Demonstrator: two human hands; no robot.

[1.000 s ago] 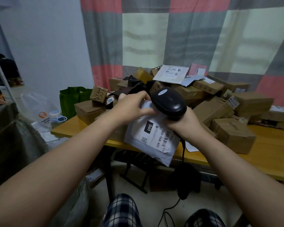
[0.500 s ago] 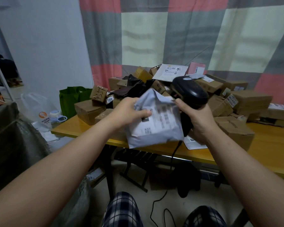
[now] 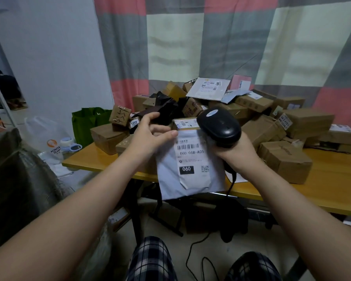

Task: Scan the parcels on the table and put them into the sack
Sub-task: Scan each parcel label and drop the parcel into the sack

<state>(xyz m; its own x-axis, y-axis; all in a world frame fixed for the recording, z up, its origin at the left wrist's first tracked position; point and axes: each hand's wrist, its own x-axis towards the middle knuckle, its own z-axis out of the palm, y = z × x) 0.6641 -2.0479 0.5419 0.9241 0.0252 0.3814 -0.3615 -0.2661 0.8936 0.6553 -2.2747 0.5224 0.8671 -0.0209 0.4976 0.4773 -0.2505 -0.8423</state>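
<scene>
My left hand (image 3: 150,136) pinches the top left corner of a grey poly mailer (image 3: 190,167), which hangs in front of the table edge with its barcode label facing me, upright. My right hand (image 3: 234,152) grips a black handheld barcode scanner (image 3: 218,125), its head just above the mailer's top right corner; the same hand touches the mailer's right edge. A pile of several cardboard boxes (image 3: 284,161) and mailers covers the yellow table (image 3: 322,191) behind. The sack, a dark bag (image 3: 18,179), stands at my left.
A green bag (image 3: 85,122) and a white plastic bag (image 3: 49,138) sit left of the table. The scanner's cable (image 3: 195,256) trails on the floor between my knees. A checked curtain hangs behind the pile.
The mailer was turned round: its label, upside down a second ago, now reads upright and hangs lower. The scanner swung away to the right, then came back over the mailer's top.
</scene>
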